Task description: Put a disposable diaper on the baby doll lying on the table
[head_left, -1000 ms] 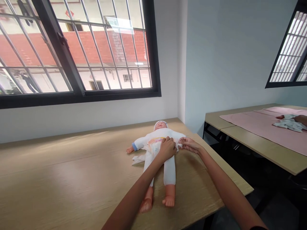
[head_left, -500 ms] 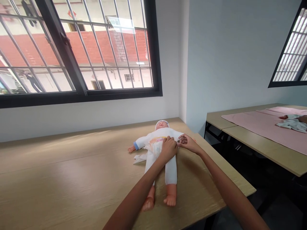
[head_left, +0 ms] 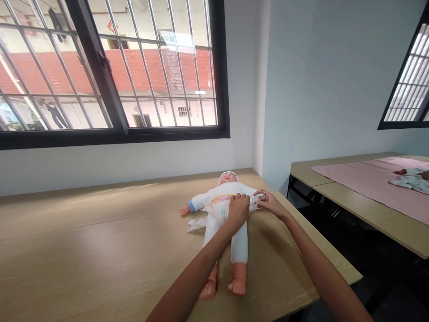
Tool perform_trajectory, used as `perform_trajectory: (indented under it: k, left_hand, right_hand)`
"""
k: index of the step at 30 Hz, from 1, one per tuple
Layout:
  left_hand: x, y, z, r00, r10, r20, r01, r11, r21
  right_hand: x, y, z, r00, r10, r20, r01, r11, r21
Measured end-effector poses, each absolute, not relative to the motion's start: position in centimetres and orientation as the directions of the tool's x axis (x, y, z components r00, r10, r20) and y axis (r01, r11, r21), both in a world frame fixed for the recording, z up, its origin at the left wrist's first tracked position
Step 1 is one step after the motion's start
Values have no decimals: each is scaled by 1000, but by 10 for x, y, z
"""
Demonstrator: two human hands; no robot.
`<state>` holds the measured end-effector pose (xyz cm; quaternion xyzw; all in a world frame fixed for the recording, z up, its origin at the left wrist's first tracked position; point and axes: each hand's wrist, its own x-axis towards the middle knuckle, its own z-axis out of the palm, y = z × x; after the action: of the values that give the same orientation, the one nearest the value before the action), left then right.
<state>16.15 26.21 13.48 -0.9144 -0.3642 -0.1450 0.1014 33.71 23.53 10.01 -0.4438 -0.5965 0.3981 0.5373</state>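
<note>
A baby doll (head_left: 239,243) in a white suit and a white cap lies on its back on the wooden table (head_left: 100,250). Around its hips is a diaper (head_left: 219,209) with a coloured print at the waist; a white flap of it rests on the table at the left. My left hand (head_left: 239,209) presses on the diaper's front with fingers closed at its edge. Just right of it, my right hand (head_left: 268,203) pinches the white side part of the diaper by the doll's hip.
To the right stands another table (head_left: 362,203) with a pink cloth (head_left: 365,179), on which part of another clothed doll (head_left: 410,180) shows. A barred window (head_left: 161,67) is in the wall behind. The near table's right edge lies beside my right forearm.
My right hand has moved slightly right, away from my left hand, and white diaper material now shows stretched between them. The view has shifted a little.
</note>
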Motion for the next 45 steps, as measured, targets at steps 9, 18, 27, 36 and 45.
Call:
perform_trajectory:
  k: [9,18,27,36,45]
  left_hand:
    - [161,260,126,830,501,246,545,-822,-165]
    - [155,248,149,786,519,336,593,-788,-167]
    - [147,249,149,818,532,221,560,-824,-89]
    - [139,258,158,837,527,146,532,-847,5]
    - [144,251,152,819,518,244,545,-837,-52]
  right_hand:
    - [330,235,104,96,977,190,11,190,-982]
    - [341,246,97,379,903,201,-195,290,-937]
    - [343,245,96,375,879,293,-113,357,-927]
    - [348,242,98,394,891,227,-190,320,-928]
    - [343,242,101,393,891,226,-237,336,-912]
